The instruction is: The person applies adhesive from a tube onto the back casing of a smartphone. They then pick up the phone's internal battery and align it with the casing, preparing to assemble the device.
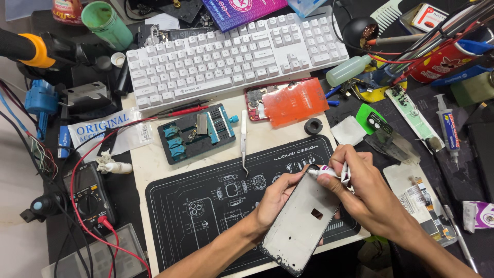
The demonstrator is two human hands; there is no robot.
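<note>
A: Where is the phone frame (303, 221) sitting?

B: It is held tilted over the near right part of the black work mat (206, 206), close to the desk's near edge. The left hand (275, 198) is wrapped under and around its upper left side, fingers closed on the edge. The right hand (368, 193) is clamped on a small white glue tube (329, 172), nozzle touching the frame's top edge.

A: Handling?

B: It is judged light and thin, stiff along its length but easily bent or twisted. Residue is seen along the rim, so some tackiness is expected there. The flat middle with the small square cutout should be left alone; grip is best taken on the long side rails, as is being done now.

A: And the tube?

B: Soft-walled, probably squeezed out with little force. It is pinched near the tip between thumb and fingers, which gives fine control.

A: Anything close by that could be knocked?

B: Tweezers (244, 141) are laid just beyond the mat's far edge, beside a blue clamp jig (198, 133). A red phone board with orange film (288, 100) is lying further back, in front of the white keyboard (231, 56). All are apart from both hands
</note>
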